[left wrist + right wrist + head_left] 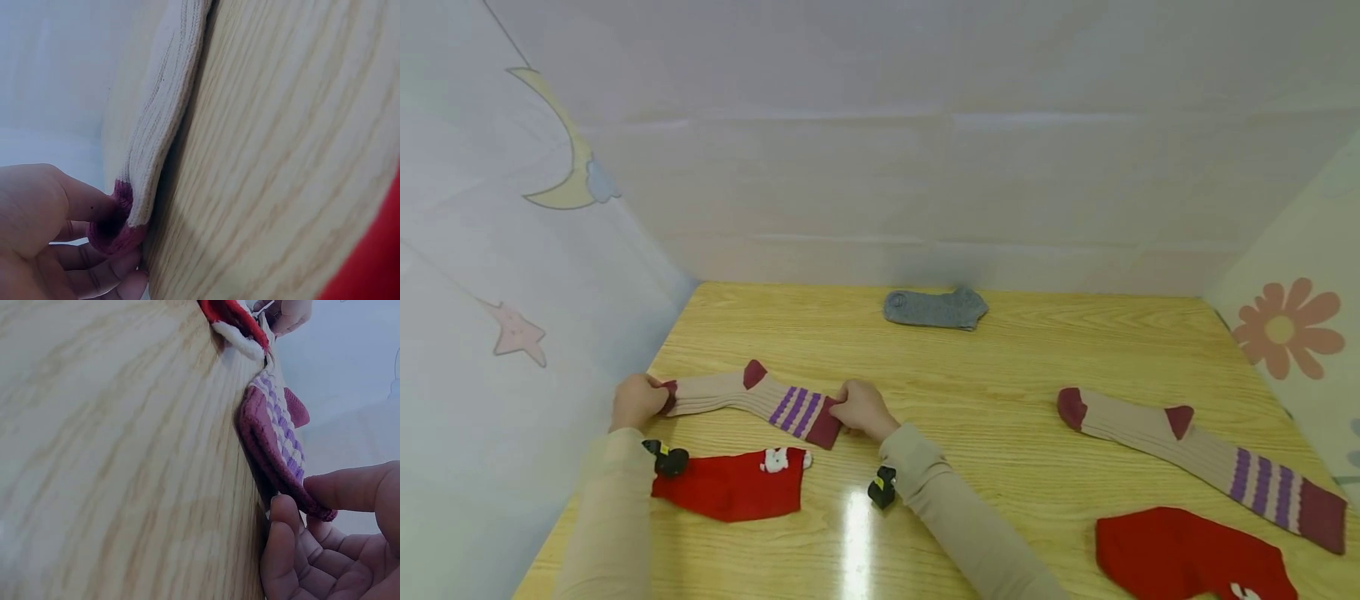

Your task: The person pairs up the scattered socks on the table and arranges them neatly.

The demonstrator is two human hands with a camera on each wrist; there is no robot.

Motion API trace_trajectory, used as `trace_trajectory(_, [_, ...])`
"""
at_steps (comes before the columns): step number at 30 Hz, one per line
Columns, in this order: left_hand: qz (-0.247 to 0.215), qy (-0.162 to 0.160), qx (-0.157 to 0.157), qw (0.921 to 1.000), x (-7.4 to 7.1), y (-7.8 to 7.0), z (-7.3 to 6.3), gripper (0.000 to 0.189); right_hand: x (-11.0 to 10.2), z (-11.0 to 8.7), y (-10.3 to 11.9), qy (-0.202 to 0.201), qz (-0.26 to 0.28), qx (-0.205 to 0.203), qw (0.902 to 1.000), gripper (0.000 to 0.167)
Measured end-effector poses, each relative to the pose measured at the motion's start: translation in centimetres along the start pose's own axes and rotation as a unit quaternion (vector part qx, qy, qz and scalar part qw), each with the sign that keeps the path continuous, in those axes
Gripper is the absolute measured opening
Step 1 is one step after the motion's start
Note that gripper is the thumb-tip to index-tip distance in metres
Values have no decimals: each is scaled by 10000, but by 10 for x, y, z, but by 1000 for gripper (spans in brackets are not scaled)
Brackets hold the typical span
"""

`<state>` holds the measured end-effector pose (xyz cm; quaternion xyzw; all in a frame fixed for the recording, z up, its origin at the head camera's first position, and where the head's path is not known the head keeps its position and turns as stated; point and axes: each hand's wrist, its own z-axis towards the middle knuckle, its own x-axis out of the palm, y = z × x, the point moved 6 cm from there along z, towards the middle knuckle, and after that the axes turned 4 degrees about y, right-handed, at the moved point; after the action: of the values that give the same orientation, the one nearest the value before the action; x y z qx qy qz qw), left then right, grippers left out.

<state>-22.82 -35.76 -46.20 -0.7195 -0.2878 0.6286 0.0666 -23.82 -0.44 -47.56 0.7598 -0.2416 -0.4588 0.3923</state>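
A beige sock point(722, 392) with maroon toe, heel and cuff and purple stripes lies stretched between both hands at the table's left side. My left hand point(636, 402) pinches its maroon toe, which folds between thumb and fingers in the left wrist view. At the other end my right hand point(867, 410) pinches a corner of the maroon cuff point(275, 450) between thumb and fingers. Just nearer than this sock lies a red sock point(730, 487) with a white animal face near its cuff, partly covered by the left wrist camera.
A second striped beige sock point(1195, 450) lies at the right, with another red sock point(1187, 550) in front of it, cut off by the frame. Folded grey socks point(934, 308) lie at the back of the wooden table point(970, 433). Pale printed cloth walls point(880, 183) surround it.
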Motion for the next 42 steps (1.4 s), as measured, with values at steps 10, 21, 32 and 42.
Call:
trace_trajectory(10, [64,136,225,9996,2,-9,2,24,-11,2,-11,-29,-174,215,9996,10])
trace_trajectory(21, [124,371,169,9991,6,-18,6,22,-26,0,-20,-133,-243,179,9995,8])
trace_trajectory(32, [25,507,295,9983,4,-34,6,18,-41,0,-25,-397,-393,148,9983,6])
trace_trajectory(42, [68,461,571,9973,1,-52,2,20,-58,0,-29,-567,-689,231,9957,6])
